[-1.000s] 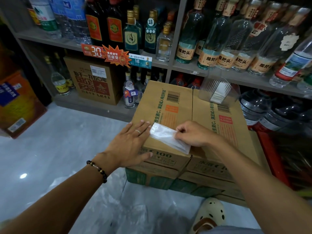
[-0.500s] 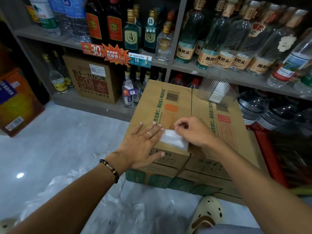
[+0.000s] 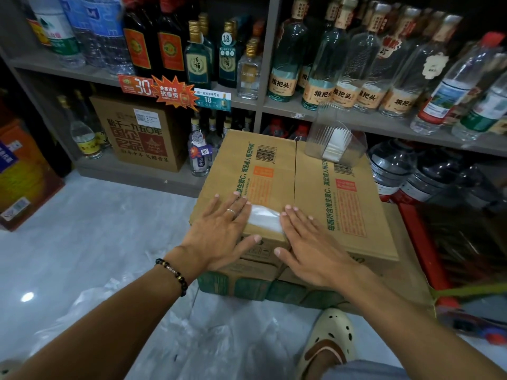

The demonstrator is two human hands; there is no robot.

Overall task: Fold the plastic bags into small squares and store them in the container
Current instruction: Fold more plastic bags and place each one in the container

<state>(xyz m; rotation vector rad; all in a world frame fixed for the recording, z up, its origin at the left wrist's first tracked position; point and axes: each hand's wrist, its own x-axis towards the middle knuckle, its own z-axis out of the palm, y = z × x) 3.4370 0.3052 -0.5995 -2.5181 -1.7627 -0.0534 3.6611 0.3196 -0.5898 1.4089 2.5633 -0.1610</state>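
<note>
Setting: a shop aisle seen from above, with a grey shelf [image 3: 356,120] of glass bottles behind a stack of cartons.
Work surface: the top cardboard box [image 3: 315,193], brown with green print and barcodes, serves as the surface.
Folded bag: a small white folded plastic bag [image 3: 264,219] lies flat on the near part of the box top, between the two hands, its sides tucked under their fingers.
Left hand: the left hand [image 3: 219,234] lies palm down with fingers straight and spread, pressing the bag's left edge; a ring is on one finger and a beaded bracelet [image 3: 172,274] on the wrist.
Right hand: the right hand [image 3: 310,242] lies flat too, fingers straight, pressing the bag's right edge.
Container: a clear plastic container [image 3: 336,141] stands at the far edge of the box, well apart from the hands, with white folded bags upright inside.
Floor: loose clear plastic bags [image 3: 131,325] lie on the pale floor, near a cream perforated shoe [image 3: 329,341].
</note>
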